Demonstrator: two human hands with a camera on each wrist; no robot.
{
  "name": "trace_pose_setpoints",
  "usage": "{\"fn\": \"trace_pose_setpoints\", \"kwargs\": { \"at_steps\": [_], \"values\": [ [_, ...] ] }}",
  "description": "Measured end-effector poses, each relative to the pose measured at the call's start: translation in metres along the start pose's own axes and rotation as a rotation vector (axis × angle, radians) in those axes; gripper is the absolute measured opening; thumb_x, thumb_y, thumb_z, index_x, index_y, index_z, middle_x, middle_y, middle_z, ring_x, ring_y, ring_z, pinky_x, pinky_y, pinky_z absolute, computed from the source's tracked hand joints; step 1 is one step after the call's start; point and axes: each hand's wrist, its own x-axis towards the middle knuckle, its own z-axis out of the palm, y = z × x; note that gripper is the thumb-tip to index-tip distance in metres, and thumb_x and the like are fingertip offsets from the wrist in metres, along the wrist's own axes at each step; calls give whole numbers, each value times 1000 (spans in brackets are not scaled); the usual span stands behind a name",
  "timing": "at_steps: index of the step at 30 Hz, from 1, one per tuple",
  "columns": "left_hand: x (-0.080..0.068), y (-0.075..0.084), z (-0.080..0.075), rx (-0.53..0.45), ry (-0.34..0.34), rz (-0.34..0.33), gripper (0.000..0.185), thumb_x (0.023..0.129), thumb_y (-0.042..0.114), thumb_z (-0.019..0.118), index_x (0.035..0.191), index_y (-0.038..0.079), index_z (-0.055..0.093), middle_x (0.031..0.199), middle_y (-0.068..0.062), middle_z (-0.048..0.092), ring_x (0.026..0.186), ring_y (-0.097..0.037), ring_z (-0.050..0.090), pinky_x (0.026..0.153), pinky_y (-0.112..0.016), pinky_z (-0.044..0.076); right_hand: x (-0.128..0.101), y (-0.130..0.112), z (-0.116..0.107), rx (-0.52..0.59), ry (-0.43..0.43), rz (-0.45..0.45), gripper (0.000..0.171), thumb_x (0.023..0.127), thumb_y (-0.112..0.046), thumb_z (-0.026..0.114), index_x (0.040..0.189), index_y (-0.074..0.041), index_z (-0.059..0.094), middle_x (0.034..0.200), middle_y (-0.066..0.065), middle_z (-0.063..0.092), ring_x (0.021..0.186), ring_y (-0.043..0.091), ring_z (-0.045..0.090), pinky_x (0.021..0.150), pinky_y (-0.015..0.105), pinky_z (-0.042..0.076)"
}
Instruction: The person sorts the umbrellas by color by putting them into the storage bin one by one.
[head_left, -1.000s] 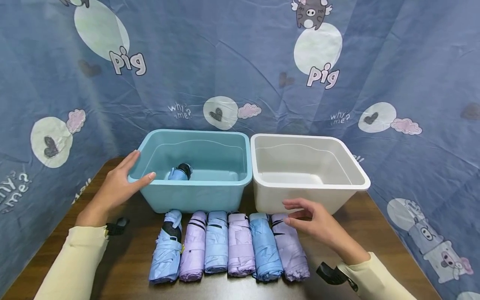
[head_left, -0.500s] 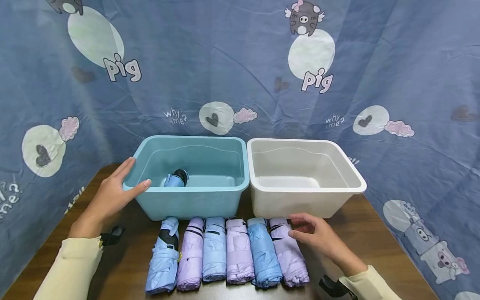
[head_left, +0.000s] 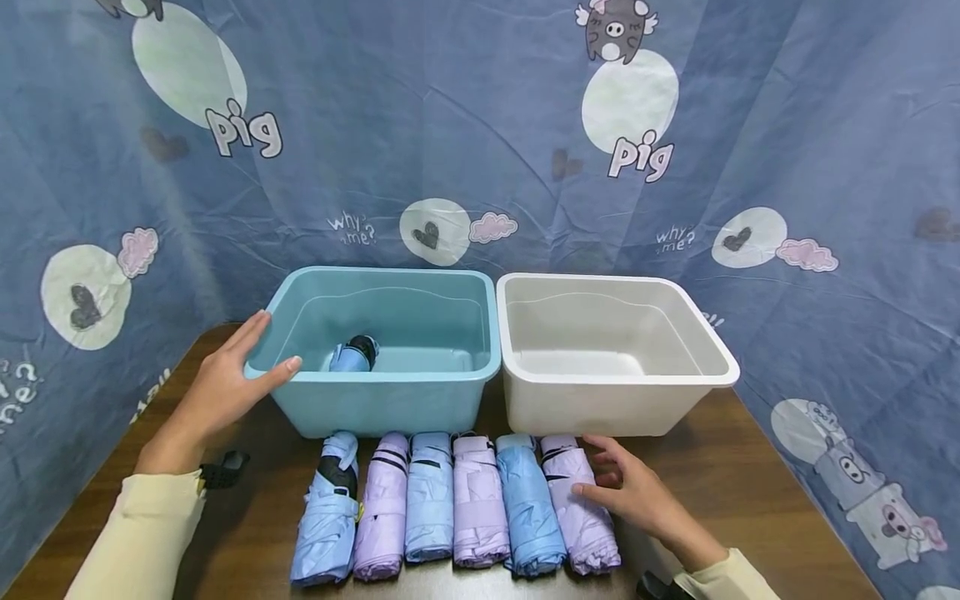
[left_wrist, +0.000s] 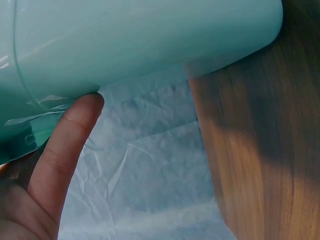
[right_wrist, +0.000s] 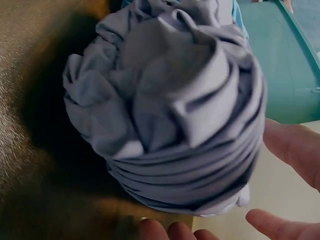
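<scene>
My right hand [head_left: 626, 492] is at the rightmost folded purple umbrella [head_left: 576, 508], thumb over its upper side and fingers spread along its right side. In the right wrist view, the gathered end of that purple umbrella [right_wrist: 175, 100] fills the middle, with the fingertips [right_wrist: 295, 150] around its far part. My left hand [head_left: 225, 387] rests at the left corner of the blue-green bin [head_left: 382, 404], its thumb on the front rim. A straight finger [left_wrist: 70, 145] touches the bin's outer wall in the left wrist view. Inside that bin lies a blue umbrella [head_left: 351, 357] with a black end.
Left of the rightmost umbrella lie a blue umbrella [head_left: 531, 508], a pale purple umbrella [head_left: 480, 504] and several more in a row on the wooden table [head_left: 247, 517]. A white bin [head_left: 600, 404] stands right beside the blue-green one. A printed blue cloth [head_left: 450, 108] hangs behind.
My right hand has come down and closer to the rightmost purple umbrella, its thumb moving over it. My left hand stays at the bin's corner. The head view has shifted slightly.
</scene>
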Motion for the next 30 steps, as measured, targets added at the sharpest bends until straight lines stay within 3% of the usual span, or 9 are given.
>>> {"fn": "trace_pose_setpoints", "kwargs": {
  "at_steps": [14, 21, 30],
  "values": [
    [-1, 3, -2, 7, -14, -26, 90, 90, 49, 62, 156, 14, 12, 162, -6, 8, 142, -47, 17, 98, -74, 22, -7, 5, 12, 117, -73, 4, 80, 83, -17, 77, 148, -6, 31, 115, 27, 58, 89, 28, 66, 63, 33, 55],
    [-1, 2, -1, 4, -20, -12, 90, 89, 47, 63, 156, 14, 13, 162, -8, 9, 140, -50, 17, 97, -75, 23, -9, 6, 10, 60, -114, -21, 81, 84, -20, 76, 150, -11, 30, 102, 16, 63, 88, 24, 65, 65, 32, 53],
    [-1, 1, -3, 2, -29, -24, 91, 89, 49, 64, 156, 17, 12, 162, -3, 7, 141, -48, 17, 98, -73, 23, -8, 6, 9, 73, -148, -54, 74, 86, -19, 74, 149, -9, 36, 96, 15, 60, 82, 24, 62, 64, 30, 52]
  ]
}}
